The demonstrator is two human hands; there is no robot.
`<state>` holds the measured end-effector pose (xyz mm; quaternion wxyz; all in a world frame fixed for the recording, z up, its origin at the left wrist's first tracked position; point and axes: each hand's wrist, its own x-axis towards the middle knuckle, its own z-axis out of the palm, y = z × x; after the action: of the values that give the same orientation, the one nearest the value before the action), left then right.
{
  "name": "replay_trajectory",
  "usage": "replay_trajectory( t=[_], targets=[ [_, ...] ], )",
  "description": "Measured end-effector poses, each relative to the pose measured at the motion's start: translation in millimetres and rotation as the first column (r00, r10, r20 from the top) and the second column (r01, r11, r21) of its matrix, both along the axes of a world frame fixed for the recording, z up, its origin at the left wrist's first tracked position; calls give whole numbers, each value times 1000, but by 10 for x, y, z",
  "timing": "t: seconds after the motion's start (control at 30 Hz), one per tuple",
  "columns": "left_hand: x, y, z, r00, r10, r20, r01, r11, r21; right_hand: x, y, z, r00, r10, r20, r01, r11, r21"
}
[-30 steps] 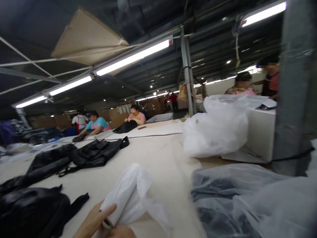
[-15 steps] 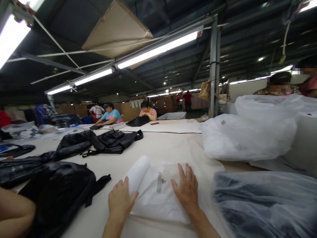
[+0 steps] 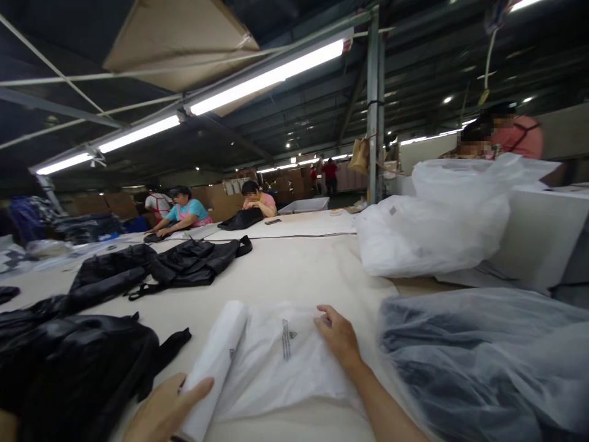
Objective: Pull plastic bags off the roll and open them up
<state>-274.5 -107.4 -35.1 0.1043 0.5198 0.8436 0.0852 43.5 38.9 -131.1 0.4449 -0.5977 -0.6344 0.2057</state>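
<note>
A roll of clear plastic bags (image 3: 212,367) lies on the cream table (image 3: 294,276), with one bag (image 3: 285,362) unrolled flat to its right; a small printed mark shows on it. My left hand (image 3: 163,410) grips the near end of the roll, thumb on top. My right hand (image 3: 338,339) presses flat on the unrolled bag's far right corner, fingers spread. A black bag (image 3: 78,362) lies just left of the roll.
A black bag wrapped in clear plastic (image 3: 483,362) lies at the right. A heap of white plastic (image 3: 427,233) sits beyond it beside a white box (image 3: 538,239). More black bags (image 3: 184,264) lie further up the table. Several people work at the far end and behind the box.
My left hand slid down to the roll's near end and took hold of it. My right hand stays pressed on the bag, which now lies spread wider. The view shifted slightly left.
</note>
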Motion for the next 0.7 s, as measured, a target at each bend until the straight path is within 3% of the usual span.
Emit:
replay_trajectory(
  t=[0.1, 0.2, 0.3, 0.37, 0.5, 0.6, 0.7],
  targets=[
    [293, -6, 122, 984, 33, -174, -24, 998, 56, 99, 59, 35, 995, -43, -93, 43, 999, 1],
    [903, 73, 96, 947, -151, -283, 212, 956, 201, 243, 110, 41, 986, -96, -137, 93, 995, -21],
    [1488, 187, -207, 858, -496, -132, 510, 855, 100, 361, 136, 33, 984, -117, -137, 109, 992, -66],
    [1704, 268, -479, 794, -605, -64, 608, 794, 35, 393, 138, 35, 985, -99, -139, 87, 992, -91],
    [1656, 419, -827, 754, -657, -12, 649, 743, 163, 378, 123, 92, 979, -18, -205, -4, 995, -104],
    [1440, 493, -865, 711, -691, 130, 630, 708, 319, 364, 101, 167, 942, 86, -324, -125, 987, -100],
    [1320, 507, -872, 659, -731, 178, 631, 666, 398, 347, 70, 212, 849, 222, -479, -312, 943, -117]
  ],
)
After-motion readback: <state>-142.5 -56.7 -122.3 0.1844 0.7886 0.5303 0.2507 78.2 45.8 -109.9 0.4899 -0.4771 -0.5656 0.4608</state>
